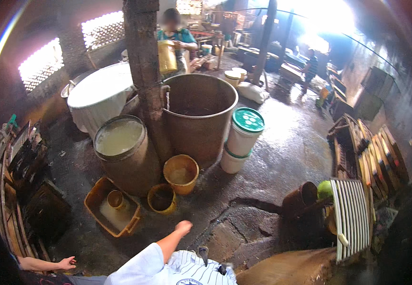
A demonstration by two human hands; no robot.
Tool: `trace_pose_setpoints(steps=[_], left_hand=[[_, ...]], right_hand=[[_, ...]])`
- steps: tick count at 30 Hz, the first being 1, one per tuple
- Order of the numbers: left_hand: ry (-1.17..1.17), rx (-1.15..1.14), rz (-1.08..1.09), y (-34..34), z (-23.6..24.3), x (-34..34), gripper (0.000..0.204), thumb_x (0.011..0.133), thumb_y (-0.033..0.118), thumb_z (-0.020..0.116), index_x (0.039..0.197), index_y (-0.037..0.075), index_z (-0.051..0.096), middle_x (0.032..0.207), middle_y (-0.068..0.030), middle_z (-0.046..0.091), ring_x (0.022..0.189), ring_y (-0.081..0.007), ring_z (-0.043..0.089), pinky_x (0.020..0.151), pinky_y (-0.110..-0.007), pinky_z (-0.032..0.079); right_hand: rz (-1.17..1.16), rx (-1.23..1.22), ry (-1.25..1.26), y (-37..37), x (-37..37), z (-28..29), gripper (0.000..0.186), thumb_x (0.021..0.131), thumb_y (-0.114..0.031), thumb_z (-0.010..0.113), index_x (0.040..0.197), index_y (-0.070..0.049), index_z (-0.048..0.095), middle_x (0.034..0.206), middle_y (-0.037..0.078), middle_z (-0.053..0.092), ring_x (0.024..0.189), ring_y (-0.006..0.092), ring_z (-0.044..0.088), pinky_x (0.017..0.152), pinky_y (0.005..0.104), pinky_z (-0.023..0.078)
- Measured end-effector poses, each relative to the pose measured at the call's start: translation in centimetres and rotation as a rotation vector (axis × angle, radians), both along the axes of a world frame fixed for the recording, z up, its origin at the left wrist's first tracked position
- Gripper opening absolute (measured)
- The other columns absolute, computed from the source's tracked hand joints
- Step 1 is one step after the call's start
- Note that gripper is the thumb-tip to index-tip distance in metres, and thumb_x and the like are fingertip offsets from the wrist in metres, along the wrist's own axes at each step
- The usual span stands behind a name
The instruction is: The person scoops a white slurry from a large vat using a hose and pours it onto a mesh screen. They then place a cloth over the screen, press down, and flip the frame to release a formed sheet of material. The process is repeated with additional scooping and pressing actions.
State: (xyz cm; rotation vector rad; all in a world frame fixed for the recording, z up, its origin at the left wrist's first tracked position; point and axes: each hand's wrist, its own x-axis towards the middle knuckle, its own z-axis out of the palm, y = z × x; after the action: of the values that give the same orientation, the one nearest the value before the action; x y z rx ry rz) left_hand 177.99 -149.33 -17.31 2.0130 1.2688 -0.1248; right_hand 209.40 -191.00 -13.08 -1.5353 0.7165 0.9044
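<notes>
My left hand (183, 228) reaches forward from a pale blue sleeve, over the wet floor. Its fingers look curled in, with nothing showing in them. Nearest to it are a small yellow-brown bucket (161, 198) and a larger orange-brown bucket (181, 174). To their left lies an orange-brown rectangular tub (102, 223), holding cloudy liquid and a small round container (116, 199). My right hand is out of sight. At the lower left, another person's bare arm comes in, hand open.
A drum (146, 156) of cloudy liquid and a big vat (206, 124) flank a pillar (144, 61). Behind the vat a person holds a yellow container (167, 57). Green-lidded white buckets (247, 135) are stacked right. A white slatted rack (353, 218) stands by wooden boards.
</notes>
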Motion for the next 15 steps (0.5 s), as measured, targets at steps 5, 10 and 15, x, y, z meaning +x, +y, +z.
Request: trace_pose_setpoints(steps=[5, 10, 15], left_hand=[[-0.648, -0.524, 0.660, 10.1, 11.0, 16.0, 0.032, 0.087, 0.024, 0.064, 0.115, 0.010, 0.062, 0.097, -0.0026, 0.067, 0.073, -0.0120, 0.064, 0.062, -0.027, 0.050], [-0.767, -0.428, 0.706, 17.1, 8.2, 11.5, 0.030, 0.087, 0.019, 0.064, 0.114, 0.008, 0.063, 0.096, -0.0041, 0.066, 0.071, -0.0117, 0.061, 0.062, -0.028, 0.050], [-0.260, -0.404, 1.639, 12.5, -0.4, -2.9, 0.021, 0.083, 0.014, 0.057, 0.097, 0.001, 0.065, 0.098, -0.0149, 0.066, 0.074, -0.0269, 0.065, 0.061, -0.038, 0.052]], right_hand=[[0.042, -0.088, -0.193, 11.6, 12.8, -1.6, 0.009, 0.081, -0.021, 0.048, 0.074, -0.016, 0.045, 0.060, 0.002, 0.047, 0.045, 0.0196, 0.043, 0.037, 0.0372, 0.034], [0.246, 0.092, -0.284, 32.0, 20.0, 1.3, 0.012, 0.089, -0.016, 0.052, 0.100, -0.013, 0.054, 0.074, 0.008, 0.060, 0.051, 0.0203, 0.057, 0.038, 0.0326, 0.043], [0.420, 0.288, -0.185, 49.8, 19.3, 3.5, 0.019, 0.087, -0.011, 0.050, 0.105, -0.009, 0.055, 0.078, 0.009, 0.062, 0.055, 0.0185, 0.059, 0.043, 0.0323, 0.046]])
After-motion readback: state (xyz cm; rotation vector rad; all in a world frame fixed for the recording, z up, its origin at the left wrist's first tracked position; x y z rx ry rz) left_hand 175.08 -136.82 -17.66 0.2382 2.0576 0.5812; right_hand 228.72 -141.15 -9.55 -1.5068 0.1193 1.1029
